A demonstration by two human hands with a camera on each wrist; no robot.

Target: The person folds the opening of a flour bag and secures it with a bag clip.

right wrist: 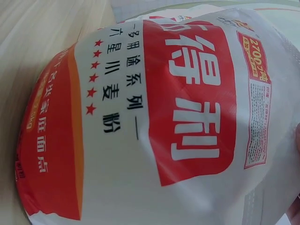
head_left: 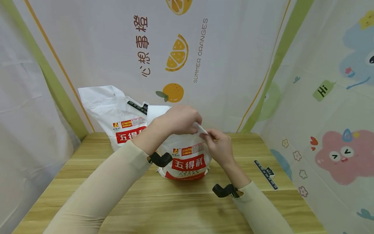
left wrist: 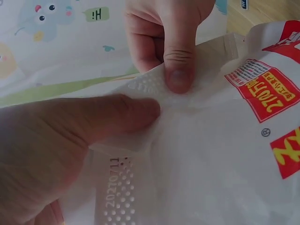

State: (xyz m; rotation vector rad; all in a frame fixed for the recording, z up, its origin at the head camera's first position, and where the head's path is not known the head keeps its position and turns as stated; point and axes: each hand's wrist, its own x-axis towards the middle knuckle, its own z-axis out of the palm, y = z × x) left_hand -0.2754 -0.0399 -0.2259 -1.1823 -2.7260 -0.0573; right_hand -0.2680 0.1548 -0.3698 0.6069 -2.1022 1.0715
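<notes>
A white flour bag (head_left: 188, 162) with red print stands upright on the table, its front filling most of the right wrist view. At its top my left hand (head_left: 181, 120) pinches the folded upper edge, the thumb pressed on the near side. My right hand (head_left: 219, 144) pinches the right corner of that same edge between thumb and fingers. In the left wrist view both thumbs lie close together on the white fold (left wrist: 136, 136), next to a dotted strip with a printed date. The left forearm covers part of the bag's left side.
Behind and left stands a second flour bag (head_left: 128, 120), with a black-and-white piano-key clip (head_left: 138, 106) near its top. A similar clip (head_left: 266, 175) lies on the wooden table (head_left: 175, 208) at the right. Printed curtains (head_left: 233, 65) enclose the back and sides.
</notes>
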